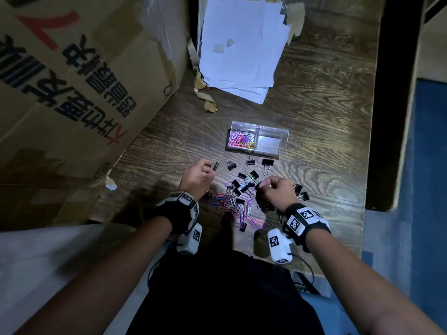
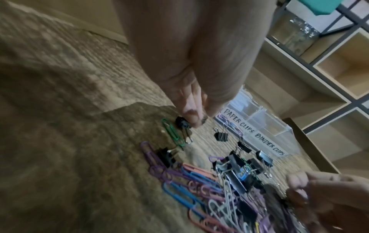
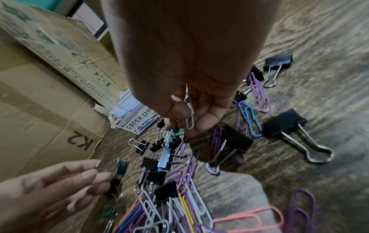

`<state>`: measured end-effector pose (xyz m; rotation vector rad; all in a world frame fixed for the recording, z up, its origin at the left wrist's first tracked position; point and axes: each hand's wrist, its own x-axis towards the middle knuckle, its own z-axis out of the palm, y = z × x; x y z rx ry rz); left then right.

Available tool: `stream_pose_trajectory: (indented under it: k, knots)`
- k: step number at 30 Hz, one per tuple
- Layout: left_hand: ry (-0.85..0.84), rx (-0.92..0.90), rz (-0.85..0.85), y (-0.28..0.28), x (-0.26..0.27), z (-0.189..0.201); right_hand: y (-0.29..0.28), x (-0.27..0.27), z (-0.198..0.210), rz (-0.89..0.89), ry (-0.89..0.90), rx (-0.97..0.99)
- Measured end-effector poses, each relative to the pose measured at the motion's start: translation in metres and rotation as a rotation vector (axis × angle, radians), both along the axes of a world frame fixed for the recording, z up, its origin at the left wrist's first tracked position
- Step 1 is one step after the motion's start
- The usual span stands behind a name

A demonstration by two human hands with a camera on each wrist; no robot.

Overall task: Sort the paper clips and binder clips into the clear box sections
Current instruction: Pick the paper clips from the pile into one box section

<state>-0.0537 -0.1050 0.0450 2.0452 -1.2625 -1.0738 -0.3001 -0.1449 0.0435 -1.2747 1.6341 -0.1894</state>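
Found left grip (image 1: 199, 176) pinching a small black binder clip (image 1: 215, 166) at the fingertips, clear of the table (image 1: 314, 105). Found right grip (image 1: 275, 192) curled over the mixed pile (image 1: 239, 201), with a silver paper clip (image 3: 189, 113) hooked between thumb and fingers. Could not tell whether anything else was caught in that grip.

Located the clear box (image 1: 285, 134) just beyond the pile. Recorded coloured paper clips lying in its left section (image 1: 232, 131). Saw nothing in its right section (image 1: 269, 143). Read the front labels as PAPER CLIPS (image 2: 237, 121) and BINDER CLIPS (image 2: 269, 145). Judged the sort partly done, with no binder clips yet placed.

Risks judged from this position:
- Crossed delivery. Noted the binder clip on the left side and the paper clip on the right, opposite to their sections. Judged a straight drop from either side likely to land in the wrong section.
- Snagging. Noted paper clips interlaced with binder-clip handles in the pile. Judged a lift likely to drag a neighbour along.
- Fingertip slip. Judged the small binder clip lightly held and liable to fall short of the box.
- Knocking the box. Judged it light and close to both wrists.
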Motion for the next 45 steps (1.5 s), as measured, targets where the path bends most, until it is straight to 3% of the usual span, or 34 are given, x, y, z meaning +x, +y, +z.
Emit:
stream_pose_trajectory:
  k: [2,4,8,11,14,18,24,32,38,42,45]
  knots:
    - [-0.057,-0.033,-0.049,-0.003,0.001,0.0,0.0,0.003,0.002,0.039,0.027,-0.003]
    - [-0.14,-0.084,-0.219,-0.001,0.005,-0.005,0.001,0.004,0.005,0.094,0.018,-0.002]
    - [-0.305,0.12,-0.619,0.019,0.008,-0.011,0.006,0.005,0.009,0.33,0.023,0.025]
    - [-0.356,0.126,-0.645,0.029,0.002,-0.009,0.01,0.006,0.005,0.591,0.134,-0.07]
    - [-0.35,0.156,-0.628,0.027,-0.003,-0.009,0.012,0.006,0.003,0.675,0.171,-0.145]
    - [-0.275,0.147,-0.549,0.028,-0.005,-0.012,0.015,0.002,-0.003,0.567,0.143,-0.166]
    - [-0.143,-0.033,-0.365,0.028,-0.001,-0.005,0.01,-0.009,-0.001,0.318,0.08,-0.106]
    - [-0.073,0.104,-0.185,0.031,0.0,0.0,0.009,0.0,0.0,-0.111,-0.191,0.166]
    - [0.231,0.18,-0.01,0.008,-0.022,0.018,-0.008,0.026,0.02,-0.308,-0.408,0.304]
    - [0.39,0.063,0.032,-0.022,-0.039,0.037,-0.03,0.047,0.044,-0.294,-0.524,0.286]
    - [0.22,0.03,0.014,-0.053,-0.045,0.046,-0.052,0.065,0.054,-0.267,-0.54,0.189]
